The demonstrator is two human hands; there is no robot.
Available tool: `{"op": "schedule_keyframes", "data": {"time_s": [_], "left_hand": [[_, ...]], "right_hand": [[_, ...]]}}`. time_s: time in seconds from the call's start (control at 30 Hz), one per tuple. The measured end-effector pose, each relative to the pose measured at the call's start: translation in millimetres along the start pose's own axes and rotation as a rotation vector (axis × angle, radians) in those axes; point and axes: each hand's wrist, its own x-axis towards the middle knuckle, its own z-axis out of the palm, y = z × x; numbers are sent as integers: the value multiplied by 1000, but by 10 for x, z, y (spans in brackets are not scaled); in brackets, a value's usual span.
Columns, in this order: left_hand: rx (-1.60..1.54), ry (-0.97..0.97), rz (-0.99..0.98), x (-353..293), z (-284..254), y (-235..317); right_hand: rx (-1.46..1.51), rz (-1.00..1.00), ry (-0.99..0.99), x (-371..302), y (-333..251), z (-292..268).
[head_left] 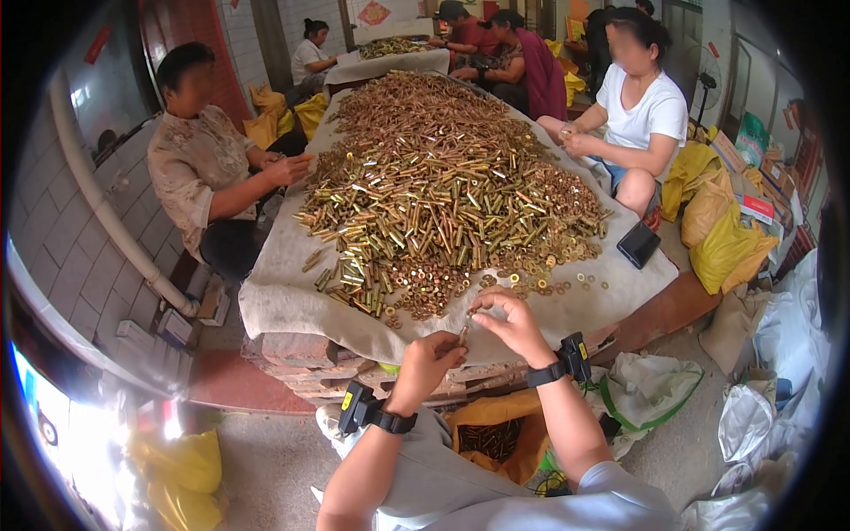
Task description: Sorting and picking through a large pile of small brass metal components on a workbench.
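My left hand (pixel 431 357) is closed around a small brass bolt (pixel 462 335) that sticks up from my fingers. My right hand (pixel 509 320) hovers just right of it, with thumb and fingers pinching a small ring-shaped washer (pixel 475 309) above the bolt's tip. Both hands are at the near edge of a cloth-covered table (pixel 283 301). On it lies a big heap of brass bolts and washers (pixel 434 190). Loose washers (pixel 549 285) are scattered just beyond my right hand. Black wrist devices sit on both of my wrists.
A person sits at the table's left (pixel 204 168), another at its right (pixel 633 111), both handling parts; more people sit at a far table. A black phone (pixel 637 244) lies at the right edge. An orange bag with bolts (pixel 491 434) is in my lap. Yellow sacks (pixel 722 239) stand right.
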Motion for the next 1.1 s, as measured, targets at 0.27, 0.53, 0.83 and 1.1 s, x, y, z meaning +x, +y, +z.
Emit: {"op": "schedule_keyframes", "data": {"time_s": [0.27, 0.53, 0.83, 1.1], "left_hand": [[-109, 19, -1, -20, 25, 10], [-72, 11, 19, -46, 15, 51], [114, 55, 94, -71, 28, 12], [139, 24, 93, -132, 55, 169]], "right_hand": [[116, 64, -65, -134, -254, 71], [54, 47, -91, -150, -418, 35], [-253, -49, -135, -189, -649, -68], [-305, -68, -119, -254, -734, -91]]}}
